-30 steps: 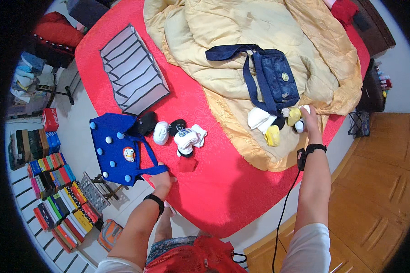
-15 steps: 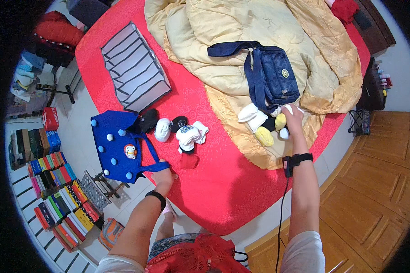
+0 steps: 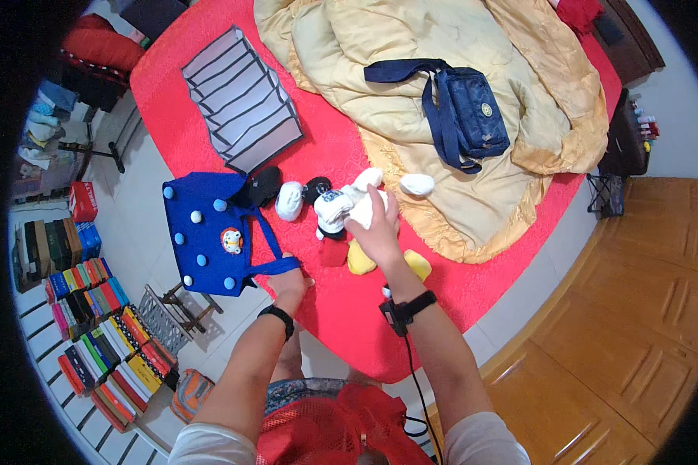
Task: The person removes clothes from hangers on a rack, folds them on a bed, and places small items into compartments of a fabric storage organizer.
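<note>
My left hand (image 3: 289,282) is closed round a strap of the blue knitted tote bag (image 3: 207,267), which has pale pompoms and a cartoon patch. Near the bed's middle, my right hand (image 3: 380,235) grips white rolled socks (image 3: 362,211), its fingers partly covering them. Yellow socks (image 3: 361,260) lie by the right wrist, and another yellow roll (image 3: 417,264) sits partly behind the forearm. Between the bag and this hand are black socks (image 3: 264,186), a white roll (image 3: 289,201), a printed white pair (image 3: 333,209) and a red folded piece (image 3: 333,253).
A grey-white compartment organizer (image 3: 244,108) lies at the far left of the red bedspread (image 3: 337,325). One white roll (image 3: 417,184) rests on the yellow quilt's (image 3: 473,209) edge, below a navy shoulder bag (image 3: 473,116). Books (image 3: 105,333) fill a rack on the left.
My right hand has moved left from the quilt, bringing white and yellow socks over to the pile on the red bedspread. One white roll stays on the quilt. The left hand keeps the strap.
</note>
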Tool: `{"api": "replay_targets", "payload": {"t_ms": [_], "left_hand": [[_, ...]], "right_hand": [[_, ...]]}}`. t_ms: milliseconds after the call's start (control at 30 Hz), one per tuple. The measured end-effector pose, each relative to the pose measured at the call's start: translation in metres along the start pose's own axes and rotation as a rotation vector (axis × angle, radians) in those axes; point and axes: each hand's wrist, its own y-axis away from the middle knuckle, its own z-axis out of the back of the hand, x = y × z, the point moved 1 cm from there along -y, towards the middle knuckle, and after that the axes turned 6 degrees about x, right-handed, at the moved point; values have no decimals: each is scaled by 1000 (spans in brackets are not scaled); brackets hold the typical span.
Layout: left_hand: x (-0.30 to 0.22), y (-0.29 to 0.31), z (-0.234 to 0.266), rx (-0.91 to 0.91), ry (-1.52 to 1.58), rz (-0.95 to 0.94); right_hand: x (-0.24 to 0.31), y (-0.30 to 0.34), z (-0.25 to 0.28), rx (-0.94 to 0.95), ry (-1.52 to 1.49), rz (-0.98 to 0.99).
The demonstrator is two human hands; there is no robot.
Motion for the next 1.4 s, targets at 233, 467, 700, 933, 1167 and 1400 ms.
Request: {"api": "replay_targets", "payload": {"t_ms": [233,467,700,933,1167,1400], "left_hand": [[5,-1,1,6,-2,-27],[10,-4,-1,12,-16,-31],[5,-1,3,-16,-56,-70],[1,2,5,17,-47,-30],[-4,8,8,-4,-47,-43],[-2,4,6,26,-28,-6]], "right_hand": [[-49,47,66,-384,77,208],[-85,97,31,-31,-492,-814],[-69,80,-12,-35,-781,-553],[-112,103,12,-233,84,-224],[-86,85,-15,51,-808,-724],[-41,49,-50,70,-838,-603]]}}
